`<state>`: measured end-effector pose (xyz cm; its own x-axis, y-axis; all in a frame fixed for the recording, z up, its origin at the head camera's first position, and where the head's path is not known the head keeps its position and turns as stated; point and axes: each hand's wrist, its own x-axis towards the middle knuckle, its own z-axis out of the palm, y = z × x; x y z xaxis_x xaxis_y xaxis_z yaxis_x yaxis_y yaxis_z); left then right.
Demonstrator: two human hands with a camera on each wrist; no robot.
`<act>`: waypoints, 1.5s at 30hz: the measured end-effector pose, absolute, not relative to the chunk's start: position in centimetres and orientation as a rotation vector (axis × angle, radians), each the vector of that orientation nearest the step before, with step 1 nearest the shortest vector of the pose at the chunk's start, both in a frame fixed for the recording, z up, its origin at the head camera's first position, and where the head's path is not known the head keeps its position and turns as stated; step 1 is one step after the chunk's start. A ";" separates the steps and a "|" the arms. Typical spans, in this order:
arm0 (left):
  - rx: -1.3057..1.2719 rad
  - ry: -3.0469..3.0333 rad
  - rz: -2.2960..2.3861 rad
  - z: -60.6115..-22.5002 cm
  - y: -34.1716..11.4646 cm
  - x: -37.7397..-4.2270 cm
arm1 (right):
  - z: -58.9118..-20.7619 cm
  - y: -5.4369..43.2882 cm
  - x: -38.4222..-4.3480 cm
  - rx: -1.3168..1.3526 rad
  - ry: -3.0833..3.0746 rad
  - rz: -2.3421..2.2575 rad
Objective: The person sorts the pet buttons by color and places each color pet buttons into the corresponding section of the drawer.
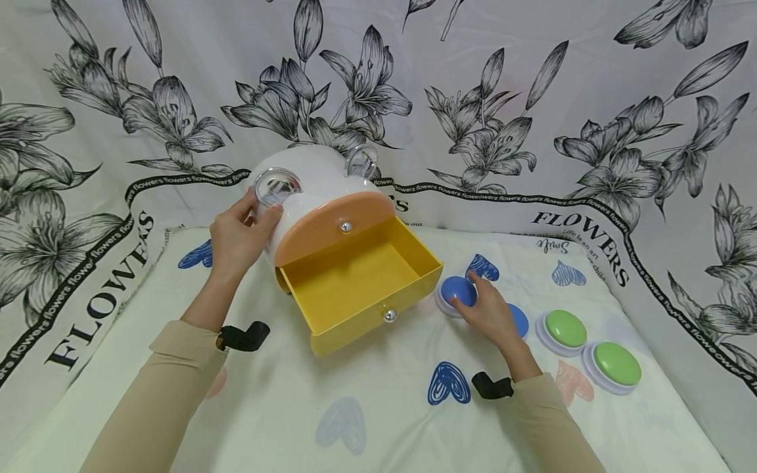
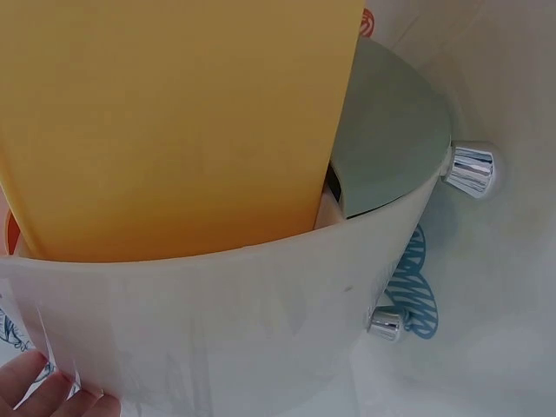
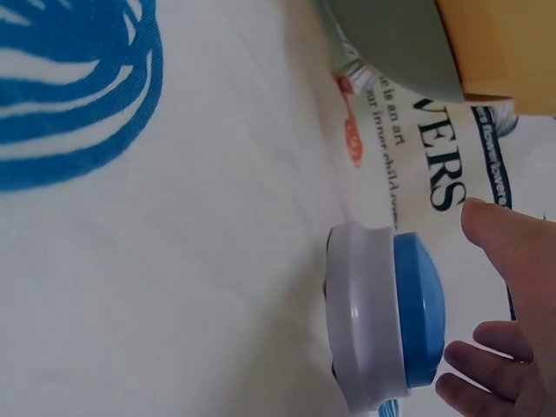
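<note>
White flower-printed cloth backs a glossy white domed cabinet gripped by the left hand, while the right hand, fingers parted at a round blue-topped button beside the pulled-out yellow drawer, seems about to grasp, needing a pinch.

From the head, we look forward and down, far enough back to take in the white box and the cloth around it. From the left wrist, we look closely at the same box, its yellow drawer filling much of the frame. From the right wrist, turned sideways, we face a nearby blue button, which the head view shares.
</note>
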<state>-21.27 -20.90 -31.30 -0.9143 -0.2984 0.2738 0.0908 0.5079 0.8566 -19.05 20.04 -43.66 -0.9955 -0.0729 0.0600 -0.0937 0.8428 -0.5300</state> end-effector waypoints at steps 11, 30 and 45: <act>0.161 -2.359 -1.379 -31.4 -21.0 -21.3 | -44.1 19.9 -19.5 0.082 -3.039 0.741; 0.200 -2.374 -1.395 -31.3 -20.9 -21.4 | -45.0 20.0 -19.8 0.040 -3.090 0.657; 0.178 -2.362 -1.393 -31.4 -20.9 -21.4 | -44.1 20.0 -19.5 0.035 -2.958 0.903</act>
<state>-21.36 -20.93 -31.44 -0.9153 -0.3019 0.2667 0.0873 0.4978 0.8629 -19.55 20.02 -44.06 -0.9986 -0.0076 0.0532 -0.0360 0.8292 -0.5577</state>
